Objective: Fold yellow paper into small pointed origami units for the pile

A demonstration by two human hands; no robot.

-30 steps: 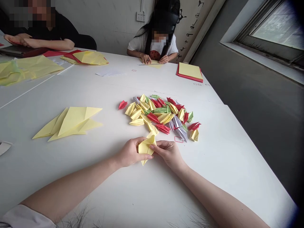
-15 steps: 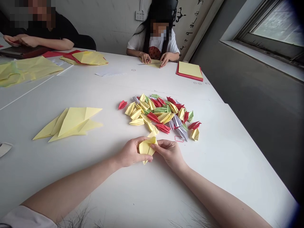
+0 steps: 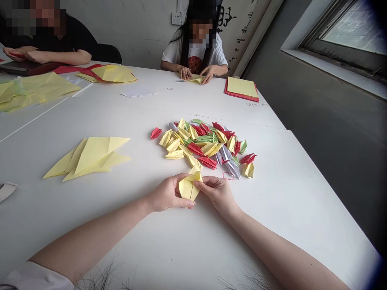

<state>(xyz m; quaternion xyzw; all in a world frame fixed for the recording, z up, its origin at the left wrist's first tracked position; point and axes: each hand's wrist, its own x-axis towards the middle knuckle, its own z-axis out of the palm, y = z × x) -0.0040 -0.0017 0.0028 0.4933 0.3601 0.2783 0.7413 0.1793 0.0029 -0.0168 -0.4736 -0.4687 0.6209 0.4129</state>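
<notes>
Left hand: my left hand (image 3: pixel 165 194) sits low over the white tabletop (image 3: pixel 169 245), its grip closed on the left edge of the yellow folded paper (image 3: pixel 189 187), thumb on top and fingers curled beneath.
Right hand: my right hand (image 3: pixel 218 194) meets it from the other side, its grip pinching the paper's right edge, thumb tip pressed on the upper face.
Yellow folded paper: I see it held between both hands, just above the tabletop, near the front edge of the pile; it is creased into a small pointed shape with the tip toward me.
Pile: a heap of small folded pieces (image 3: pixel 205 146) in yellow, red, green and pale lilac lies just beyond my hands; one red piece (image 3: pixel 156 133) lies apart at its left.
Left of me: a few large yellow folded sheets (image 3: pixel 90 156) lie overlapping, well apart from my hands.
Far side: a person in a white shirt has both hands (image 3: pixel 196 74) on a yellow sheet; beside them lies a stack of yellow and red paper (image 3: pixel 242 89).
Far left: another person in dark clothing rests their forearms on the tabletop, with loose yellow and red sheets (image 3: pixel 111 73) near them.
</notes>
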